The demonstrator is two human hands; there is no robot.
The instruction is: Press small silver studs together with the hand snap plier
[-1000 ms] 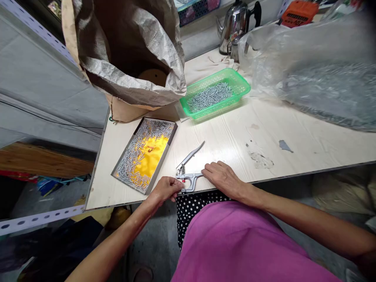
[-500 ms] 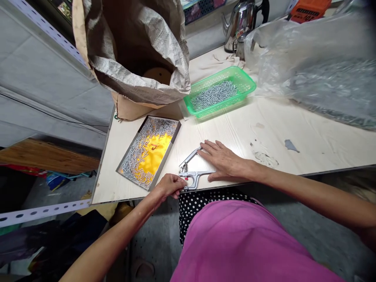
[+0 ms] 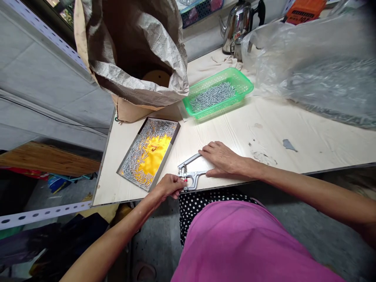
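Observation:
A metal press plier [image 3: 189, 173] lies at the near edge of the pale wooden table [image 3: 235, 129]. My left hand [image 3: 169, 185] is pinched at its jaw, fingers closed on something too small to make out. Over the plier's two handles rests my right hand [image 3: 221, 158], fingers wrapped and pressing the upper lever down toward the lower one. Left of the plier sits a shallow metal tray [image 3: 173, 135] with a yellow bottom, holding several small silvery pins.
A green plastic basket [image 3: 245, 84] with more silvery pins stands further back. A big open paper sack [image 3: 147, 51] rises at the back left. A clear plastic bag [image 3: 317, 66] of parts fills the right. A steel kettle [image 3: 235, 23] is behind.
My right hand moved from the plier's lower handle up onto the raised lever and has pushed it down, so the handles are closer together. My left hand stayed at the jaw.

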